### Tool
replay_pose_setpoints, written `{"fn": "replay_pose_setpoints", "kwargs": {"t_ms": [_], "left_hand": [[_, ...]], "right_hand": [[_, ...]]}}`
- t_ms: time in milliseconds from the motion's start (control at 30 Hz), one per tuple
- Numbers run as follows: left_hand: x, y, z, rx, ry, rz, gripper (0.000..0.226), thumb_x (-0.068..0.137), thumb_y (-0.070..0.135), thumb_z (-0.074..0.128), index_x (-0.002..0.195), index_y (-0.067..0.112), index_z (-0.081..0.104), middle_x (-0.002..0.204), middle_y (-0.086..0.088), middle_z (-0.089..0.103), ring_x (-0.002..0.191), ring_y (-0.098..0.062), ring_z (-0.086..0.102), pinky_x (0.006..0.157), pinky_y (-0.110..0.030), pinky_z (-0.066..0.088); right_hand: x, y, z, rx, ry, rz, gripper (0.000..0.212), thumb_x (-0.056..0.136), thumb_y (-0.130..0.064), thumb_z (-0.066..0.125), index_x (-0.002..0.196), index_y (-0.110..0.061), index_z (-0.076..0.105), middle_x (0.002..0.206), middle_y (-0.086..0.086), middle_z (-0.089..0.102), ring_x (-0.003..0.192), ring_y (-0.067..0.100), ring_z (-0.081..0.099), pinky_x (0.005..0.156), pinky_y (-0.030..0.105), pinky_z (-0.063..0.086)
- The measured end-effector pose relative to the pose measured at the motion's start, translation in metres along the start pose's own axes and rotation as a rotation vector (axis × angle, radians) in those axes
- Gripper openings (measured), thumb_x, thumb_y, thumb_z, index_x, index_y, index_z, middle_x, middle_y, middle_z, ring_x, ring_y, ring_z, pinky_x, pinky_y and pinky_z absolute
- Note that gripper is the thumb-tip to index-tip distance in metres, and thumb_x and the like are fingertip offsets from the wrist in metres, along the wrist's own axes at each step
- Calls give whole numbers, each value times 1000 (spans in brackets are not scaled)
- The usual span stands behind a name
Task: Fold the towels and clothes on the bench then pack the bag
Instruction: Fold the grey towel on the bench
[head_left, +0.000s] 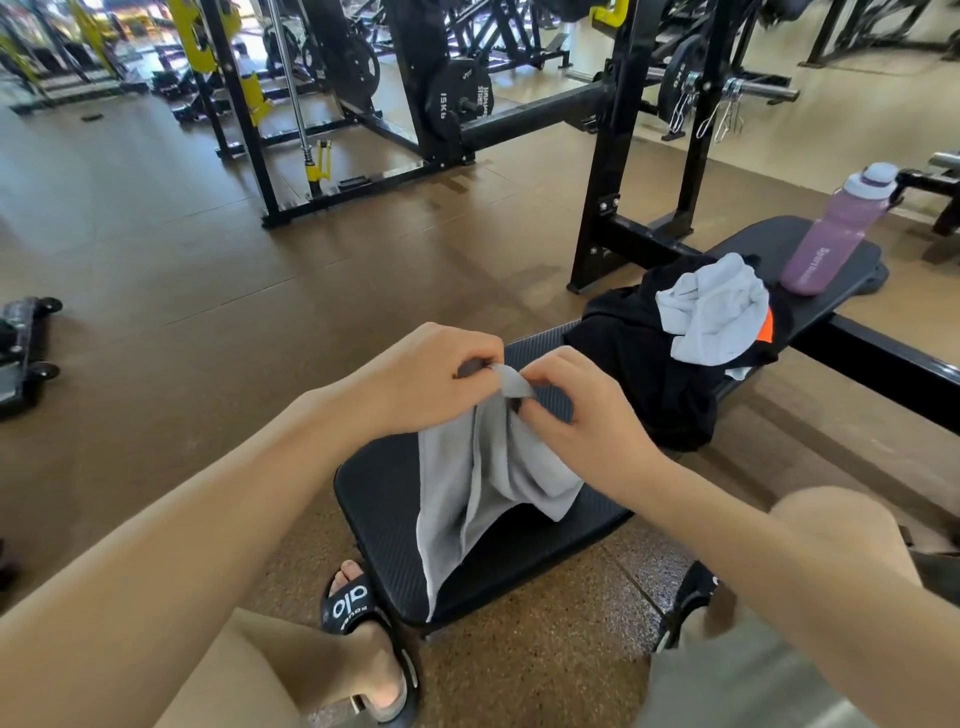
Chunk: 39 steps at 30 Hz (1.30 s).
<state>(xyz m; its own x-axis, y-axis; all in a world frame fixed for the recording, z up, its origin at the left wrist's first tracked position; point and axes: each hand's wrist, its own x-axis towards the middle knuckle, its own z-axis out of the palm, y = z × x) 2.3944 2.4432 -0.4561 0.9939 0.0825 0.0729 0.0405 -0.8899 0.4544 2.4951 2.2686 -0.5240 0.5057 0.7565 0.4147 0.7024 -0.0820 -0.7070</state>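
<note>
- Both hands, left hand (434, 376) and right hand (574, 400), pinch the grey towel's (483, 467) top edge, close together.
- Better to slide them apart to the corners, so it hangs flat over the bench (384, 499) before folding.

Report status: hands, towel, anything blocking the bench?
Both hands, left and right, pinch grey towel by its top edge. Towel hangs onto bench, unfolded. Black garment, pale cloth, purple bottle farther along.

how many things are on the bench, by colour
grey: 2, the towel held up by both hands and the crumpled cloth on the pile
black: 1, the black garment
purple: 1, the water bottle
total: 4
</note>
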Motion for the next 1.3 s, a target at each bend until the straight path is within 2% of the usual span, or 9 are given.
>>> {"fn": "replay_pose_setpoints", "kwargs": {"t_ms": [100, 233, 467, 600, 733, 833, 933, 1133, 1300], "left_hand": [[-5, -4, -5, 15, -53, -12, 10, 84, 23, 56, 88, 25, 64, 82, 8, 66, 78, -11, 59, 71, -28, 47], [-12, -10, -15, -98, -74, -67, 36, 82, 8, 61, 109, 32, 63, 93, 10, 69, 80, -13, 63, 72, -26, 51], [-18, -1, -11, -449, 17, -94, 21, 94, 9, 70, 108, 16, 56, 99, 1, 77, 89, -18, 72, 83, -32, 58], [-18, 6, -9, -518, 91, -97, 19, 95, 6, 67, 102, 7, 49, 105, -2, 75, 92, -17, 73, 82, -27, 58], [-22, 9, -4, -456, 187, -67, 15, 94, 9, 68, 96, 11, 53, 104, -5, 65, 89, -21, 70, 79, -28, 55], [-30, 10, 6, -360, 187, -32, 16, 92, 13, 71, 96, 15, 55, 101, 1, 61, 93, -15, 65, 83, -29, 54], [-36, 11, 24, -229, 241, -4, 18, 90, 20, 72, 96, 20, 55, 98, 9, 63, 97, -10, 63, 84, -32, 54], [-36, 17, 40, -202, 452, 19, 12, 94, 6, 64, 91, 16, 58, 87, 10, 62, 85, -13, 62, 73, -29, 52], [-35, 18, 31, -140, 287, 28, 18, 92, 7, 57, 84, 17, 45, 72, 2, 51, 67, -16, 47, 59, -25, 38]], "right_hand": [[7, -9, -3, 119, -7, 55, 17, 97, -6, 54, 96, -18, 67, 85, -6, 62, 82, 10, 59, 75, 32, 49], [12, -16, -15, 154, -168, 108, 19, 101, -12, 52, 97, -21, 68, 79, -4, 64, 68, 7, 53, 65, 21, 42], [22, -21, -13, 106, -285, -24, 10, 97, -13, 62, 96, -14, 72, 117, -5, 60, 71, 7, 52, 71, 17, 42], [24, -21, -13, 226, -370, 105, 16, 98, -14, 59, 89, -5, 69, 79, 6, 58, 67, 10, 47, 66, 26, 38], [28, -18, -18, 274, -269, 123, 17, 98, -17, 61, 86, -9, 71, 72, 5, 56, 67, 8, 47, 63, 25, 37], [31, -17, -21, 235, -225, 115, 17, 97, -20, 61, 84, -17, 72, 74, 10, 60, 66, 13, 49, 63, 31, 39], [33, -20, -25, 195, -222, 106, 19, 97, -19, 60, 82, -18, 71, 70, 5, 60, 63, 10, 49, 61, 27, 39], [33, -22, -30, 97, -181, 60, 16, 98, -19, 60, 86, -15, 69, 82, 1, 63, 69, 13, 54, 66, 27, 44], [31, -29, -41, 121, -227, -7, 10, 94, -10, 64, 86, -14, 68, 94, 1, 66, 56, 7, 44, 58, 20, 38]]}}
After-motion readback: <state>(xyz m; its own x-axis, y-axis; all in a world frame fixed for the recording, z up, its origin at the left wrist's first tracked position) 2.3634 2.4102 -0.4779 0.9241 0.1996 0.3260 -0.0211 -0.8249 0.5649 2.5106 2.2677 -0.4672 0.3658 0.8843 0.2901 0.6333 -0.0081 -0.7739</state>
